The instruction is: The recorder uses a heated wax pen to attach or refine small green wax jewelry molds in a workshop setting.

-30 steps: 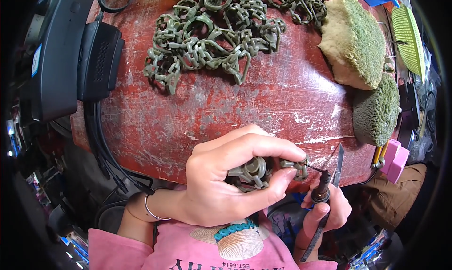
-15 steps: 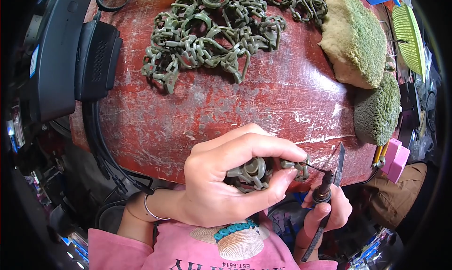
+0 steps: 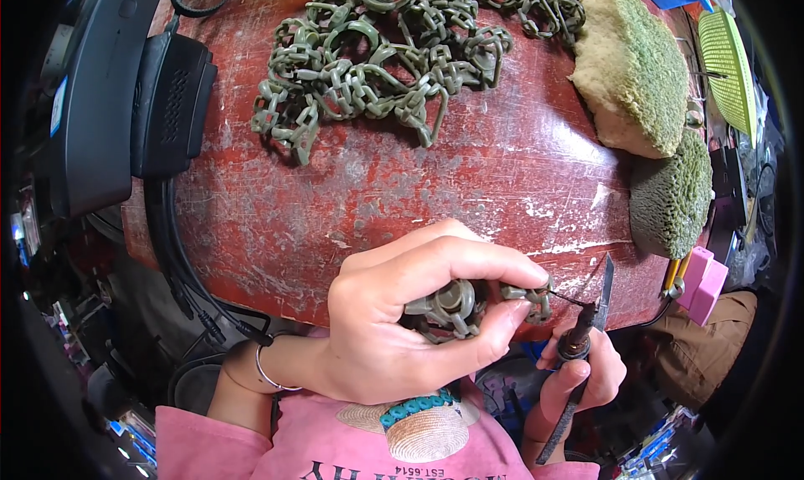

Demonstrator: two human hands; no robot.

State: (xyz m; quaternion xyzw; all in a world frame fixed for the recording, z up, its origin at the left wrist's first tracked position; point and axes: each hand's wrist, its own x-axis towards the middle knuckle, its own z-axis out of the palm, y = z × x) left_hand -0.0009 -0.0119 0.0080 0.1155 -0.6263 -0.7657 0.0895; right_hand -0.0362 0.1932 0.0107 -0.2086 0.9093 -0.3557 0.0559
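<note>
My left hand (image 3: 402, 304) is closed around a cluster of dark green chain links (image 3: 456, 308). Between thumb and forefinger it pinches one link (image 3: 536, 300) of the same green material. My right hand (image 3: 590, 375) grips a dark pen-like tool (image 3: 576, 338) with a thin wire tip, which meets or nearly meets the pinched link. In the same hand lies a long narrow blade (image 3: 604, 291), pointing away from me, its rough dark tail sticking out below the fingers.
Heaped green chains and rings (image 3: 368, 69) lie on the worn red table (image 3: 402, 195). At right are two sponge-like blocks (image 3: 632, 69) (image 3: 672, 195), a pink block (image 3: 705, 287) and a green basket (image 3: 727, 69). Black devices (image 3: 172, 107) with cables stand at left.
The pen-like tool's shaft has shifted slightly to the right and tilted a little. My left hand and the green links stay almost in place.
</note>
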